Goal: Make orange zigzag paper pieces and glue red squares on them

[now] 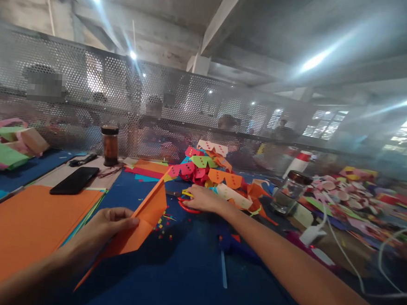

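Note:
My left hand (114, 225) pinches a folded sheet of orange paper (147, 223) between thumb and fingers, tilted up over the blue table. My right hand (200, 198) reaches forward with its fingers closed at the handles of a pair of scissors (187, 208), one yellow and one red. The scissor blades point left, behind the orange paper, and partly out of sight. Beyond my right hand lies a pile of cut paper pieces (224, 178) in several colours, with small punched holes. Tiny paper bits (163, 228) are scattered between my hands.
A stack of orange paper (27, 233), a black phone (75, 180) and a dark-filled jar (109, 146) are on the left. At right stand a glass jar (289, 195) and a white charger with cables (312, 234). A blue glue gun (239, 245) lies near my right forearm. Perforated metal screen (186, 100) behind.

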`<state>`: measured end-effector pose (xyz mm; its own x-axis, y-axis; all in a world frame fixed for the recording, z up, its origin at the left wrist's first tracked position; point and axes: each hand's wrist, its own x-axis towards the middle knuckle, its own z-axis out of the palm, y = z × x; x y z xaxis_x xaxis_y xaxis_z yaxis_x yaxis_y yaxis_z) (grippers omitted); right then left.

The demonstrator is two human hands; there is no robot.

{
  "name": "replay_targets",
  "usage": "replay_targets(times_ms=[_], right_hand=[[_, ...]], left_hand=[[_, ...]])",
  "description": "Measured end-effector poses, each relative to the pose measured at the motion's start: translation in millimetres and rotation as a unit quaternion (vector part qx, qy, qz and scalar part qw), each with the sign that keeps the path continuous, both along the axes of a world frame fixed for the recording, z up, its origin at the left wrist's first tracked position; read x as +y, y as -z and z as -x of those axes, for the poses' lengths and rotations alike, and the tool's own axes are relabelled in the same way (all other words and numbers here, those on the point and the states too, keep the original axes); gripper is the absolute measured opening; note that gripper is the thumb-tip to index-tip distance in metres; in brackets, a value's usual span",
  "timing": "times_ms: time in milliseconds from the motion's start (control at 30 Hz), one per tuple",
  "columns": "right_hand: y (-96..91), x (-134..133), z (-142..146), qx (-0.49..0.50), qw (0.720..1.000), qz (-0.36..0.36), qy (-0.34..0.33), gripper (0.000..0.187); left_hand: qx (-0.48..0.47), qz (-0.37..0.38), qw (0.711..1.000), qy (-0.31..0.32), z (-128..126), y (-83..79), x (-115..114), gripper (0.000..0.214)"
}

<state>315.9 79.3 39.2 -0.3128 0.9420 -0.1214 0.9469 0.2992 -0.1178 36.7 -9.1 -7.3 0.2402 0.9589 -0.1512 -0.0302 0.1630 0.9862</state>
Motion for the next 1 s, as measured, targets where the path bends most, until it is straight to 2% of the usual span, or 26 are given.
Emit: replay_targets(times_ms=[100,167,267,333,433,500,533,633,733,867,933,1000], right_hand=[[4.0,15,4,0.046,0.999,-0.004,-0.002,0.032],[1.4,14,4,0.100,0.995,-0.013,-0.001,0.034],[-7.8,-2,2,0.206,0.978,0.008,0.005,0.026],[-12.3,-20,2,0.282,0.958,0.057,-0.008,0.032],[-8.9,-52,6,0.376,0.918,0.124,-0.009,0.038],[-0.6,-70,11,0.512,0.839,0.183,0.014,0.044],[4.4,-78,13,0.547,0.815,0.189,0.039,0.042],[18.5,-93,18,0.584,0.783,0.194,0.091,0.030],[28.5,-100,19,0.589,0.775,0.203,0.108,0.025],[34.0,-101,18,0.567,0.791,0.201,0.113,0.024],[33.7,-102,16,0.533,0.826,0.143,0.113,0.020],[32.0,-104,14,0.465,0.878,0.019,0.110,0.018]], left_hand=[[0.016,0.016,1.000,0.017,0,3.0,2,0.030],[0.028,0.024,0.999,0.028,2,3.3,5,0.030],[0.050,0.035,0.997,0.048,3,1.2,16,0.032],[0.062,0.050,0.994,0.071,1,-0.8,24,0.034],[0.051,0.088,0.990,0.098,-9,-3.2,33,0.034],[0.028,0.108,0.987,0.119,-17,-4.2,35,0.031],[0.016,0.115,0.984,0.133,-21,-4.4,34,0.029],[-0.006,0.136,0.977,0.165,-27,-3.4,30,0.032],[0.026,0.150,0.970,0.189,-25,-0.2,23,0.039],[0.076,0.085,0.980,0.165,-14,6.7,14,0.038],[0.100,0.051,0.984,0.140,-8,11.2,10,0.039],[0.121,0.019,0.984,0.129,-3,15.0,6,0.039]])
